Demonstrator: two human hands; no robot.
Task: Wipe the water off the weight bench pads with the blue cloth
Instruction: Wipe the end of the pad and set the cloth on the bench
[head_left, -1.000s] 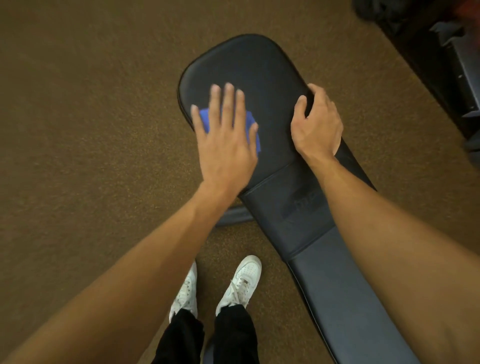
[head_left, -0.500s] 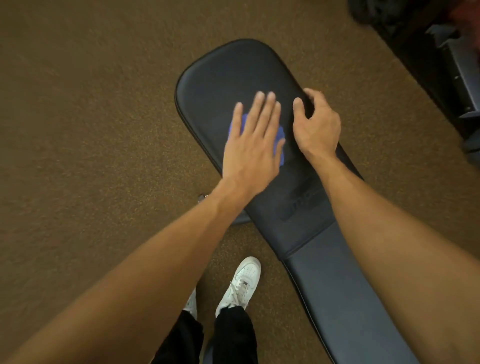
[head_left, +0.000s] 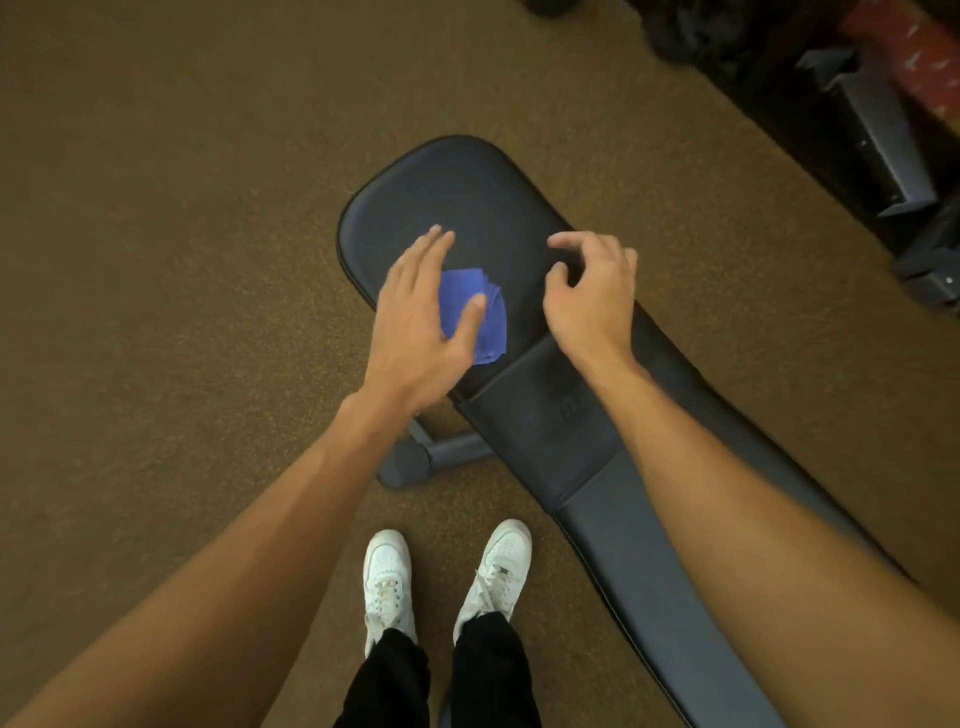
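Since half a second ago, our left hand (head_left: 415, 322) has dragged the cloth (head_left: 488, 332) back from mid-pad toward the left rim of the wide pad (head_left: 467, 192), and our right hand (head_left: 592, 301) has let go of the pad's right edge. The left hand lies flat, fingers straight, nothing clenched. Palm and thumb press the folded cloth onto the pad, and about half of the cloth shows beyond the thumb. The right hand sits on the same pad with its fingers loosely bent, grasping nothing. The cloth is on the near half of the wide pad, just beyond the seam to the middle section (head_left: 550, 431). The long pad (head_left: 649, 571) runs on toward the lower right.

Hazards, as we judge them:
- The cloth is only pinned, not gripped. A quick reversal could leave it behind or flick it over the rim onto the carpet (head_left: 182, 260).
- With no bracing hand, a hard stroke may shift the bench on its foot (head_left: 436, 457).
- No water is visible on the dark vinyl, so we could easily miss strips.
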